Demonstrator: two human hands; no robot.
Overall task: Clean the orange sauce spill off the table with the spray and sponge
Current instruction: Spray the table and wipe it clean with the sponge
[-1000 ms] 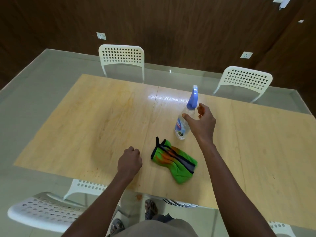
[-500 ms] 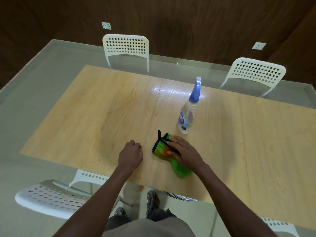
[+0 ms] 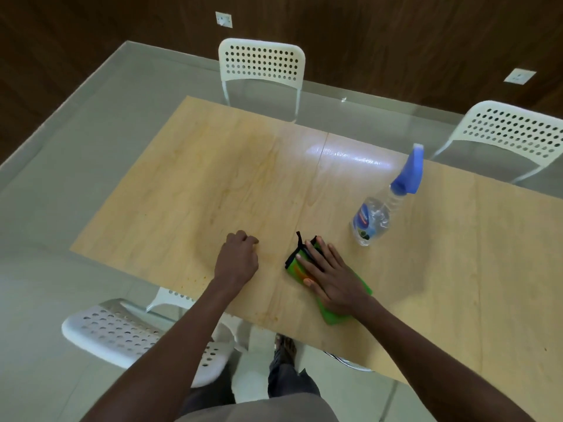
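A green sponge cloth [image 3: 362, 287] with a black edge and an orange stain lies near the front edge of the wooden table [image 3: 189, 190]. My right hand [image 3: 332, 278] lies flat on it with straight fingers. My left hand [image 3: 239, 258] rests on the table just left of the cloth as a fist holding nothing. A clear spray bottle [image 3: 373, 219] with a blue trigger head stands upright behind and to the right of the cloth, untouched. Faint orange smears [image 3: 265, 166] streak the wood, and small orange specks [image 3: 195, 280] dot the front edge.
Two white perforated chairs [image 3: 262, 63] [image 3: 511, 132] stand at the table's far side. A third white chair [image 3: 122, 333] is at the near left, beside my legs. Pale floor and a dark wood wall surround the table.
My right hand left the spray bottle, came back toward me and settled flat on the green cloth. The bottle stays standing. My left fist has not moved.
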